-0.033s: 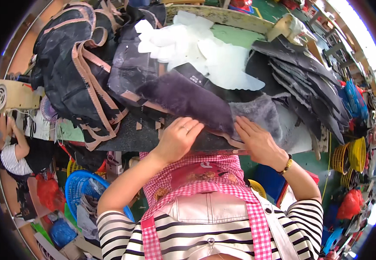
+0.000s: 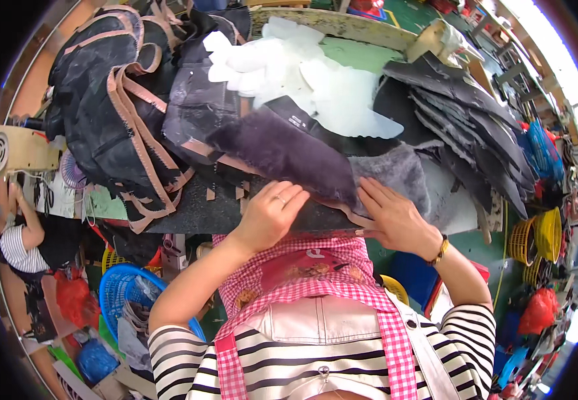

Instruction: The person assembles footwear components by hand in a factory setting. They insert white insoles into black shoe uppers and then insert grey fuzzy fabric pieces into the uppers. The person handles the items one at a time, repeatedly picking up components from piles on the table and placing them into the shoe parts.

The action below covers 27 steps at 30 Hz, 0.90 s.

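A dark purple-grey plush fabric piece (image 2: pixel 282 148) lies slantwise on the table in front of me, its pinkish backing showing along the near edge. The fingers of my left hand (image 2: pixel 269 212), pressed together, pinch that near edge at its middle; a ring is on one finger. My right hand (image 2: pixel 399 217) grips the right end, fingers lying on the pile and thumb at the near edge. Under and beyond that end is a lighter grey plush piece (image 2: pixel 399 175). A black flap with small white print (image 2: pixel 292 115) shows behind the dark piece.
White sheet pieces (image 2: pixel 282 67) are heaped beyond. Black pieces with tan zigzag-edged strips (image 2: pixel 102 113) pile up at left, and dark plush-backed pieces (image 2: pixel 466 120) stack at right. A blue basket (image 2: pixel 112 293) stands below left. Another person (image 2: pixel 19 233) sits at far left.
The whole view has shifted very slightly. Both hands keep almost the same places on the dark plush piece.
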Motion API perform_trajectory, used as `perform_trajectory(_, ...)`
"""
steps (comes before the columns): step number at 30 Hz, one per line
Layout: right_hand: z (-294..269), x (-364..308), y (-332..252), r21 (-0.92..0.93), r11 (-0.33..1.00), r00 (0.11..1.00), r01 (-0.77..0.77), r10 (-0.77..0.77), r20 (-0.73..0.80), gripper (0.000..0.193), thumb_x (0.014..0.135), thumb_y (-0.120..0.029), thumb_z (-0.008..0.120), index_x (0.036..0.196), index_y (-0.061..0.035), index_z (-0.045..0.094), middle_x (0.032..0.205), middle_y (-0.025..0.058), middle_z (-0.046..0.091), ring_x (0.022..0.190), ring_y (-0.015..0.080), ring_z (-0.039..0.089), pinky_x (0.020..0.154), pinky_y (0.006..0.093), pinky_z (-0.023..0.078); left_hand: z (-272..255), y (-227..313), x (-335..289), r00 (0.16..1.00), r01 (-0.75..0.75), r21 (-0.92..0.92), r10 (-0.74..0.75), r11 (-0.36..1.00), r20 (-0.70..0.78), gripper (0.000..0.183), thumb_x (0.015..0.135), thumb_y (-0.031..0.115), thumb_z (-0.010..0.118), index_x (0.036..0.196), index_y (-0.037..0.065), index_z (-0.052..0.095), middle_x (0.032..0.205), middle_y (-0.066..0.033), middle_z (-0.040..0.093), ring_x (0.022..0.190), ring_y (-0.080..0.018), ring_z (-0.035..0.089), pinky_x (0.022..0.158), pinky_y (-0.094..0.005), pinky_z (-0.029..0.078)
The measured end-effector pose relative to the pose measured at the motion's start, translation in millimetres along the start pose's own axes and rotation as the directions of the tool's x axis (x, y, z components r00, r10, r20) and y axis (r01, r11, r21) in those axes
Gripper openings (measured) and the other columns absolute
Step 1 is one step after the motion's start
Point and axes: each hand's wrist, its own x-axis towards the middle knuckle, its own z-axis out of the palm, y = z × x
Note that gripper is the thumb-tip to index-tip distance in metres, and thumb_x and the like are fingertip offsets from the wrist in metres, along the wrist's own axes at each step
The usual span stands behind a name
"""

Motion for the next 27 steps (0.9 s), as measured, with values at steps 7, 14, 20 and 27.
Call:
perform_trajectory(7,34.3,48.3,-10.5,0.261,0.943,0.898,-0.208,0.290,-0.332,0.047,0.070,-0.032,0.080,0.091,-0.0002,0.052,0.093,0.0164,0.053,0.086,0.0353,0.056,0.073,0.0418,0.047,20.9,5.1,4.6,0.994,-0.010,0.068,0.002,0.998,0.112,0.038,0.080,0.011,0.064,0.117,0.001,0.060,0.106,-0.0126,0.064,0.100,-0.0294,0.061,0.092,-0.0426,0.047)
perform_trajectory(14,26.2,47.6,5.5,0.453,0.869,0.909,-0.201,0.337,-0.243,0.043,0.071,-0.030,0.078,0.094,-0.0008,0.056,0.092,0.0164,0.058,0.084,0.0346,0.060,0.073,0.0402,0.049,20.3,13.5,29.0,0.983,-0.001,0.063,-0.011,0.998,0.186,0.037,0.080,0.022,0.071,0.112,0.007,0.063,0.108,-0.0076,0.060,0.103,-0.0260,0.057,0.089,-0.0405,0.046)
perform_trajectory(20,41.3,42.6,14.2,0.570,0.817,0.875,-0.091,0.339,-0.346,0.036,0.075,-0.027,0.075,0.091,0.0005,0.058,0.091,0.0158,0.060,0.082,0.0307,0.061,0.073,0.0367,0.049,30.5,2.6,32.9,0.967,-0.108,0.045,0.095,0.993,0.237,0.034,0.081,0.019,0.062,0.112,0.006,0.064,0.110,-0.0069,0.063,0.103,-0.0241,0.059,0.089,-0.0393,0.048)
perform_trajectory(27,59.1,41.2,15.3,0.734,0.641,0.731,-0.225,0.609,-0.308,0.013,0.089,-0.011,0.063,0.087,0.0015,0.058,0.074,0.0130,0.058,0.065,0.0221,0.059,0.060,0.0322,0.047,31.9,-8.9,43.5,0.824,-0.507,0.225,0.393,0.832,0.407,0.039,0.078,0.015,0.055,0.111,-0.004,0.064,0.118,-0.0146,0.063,0.112,-0.0263,0.059,0.100,-0.0375,0.046)
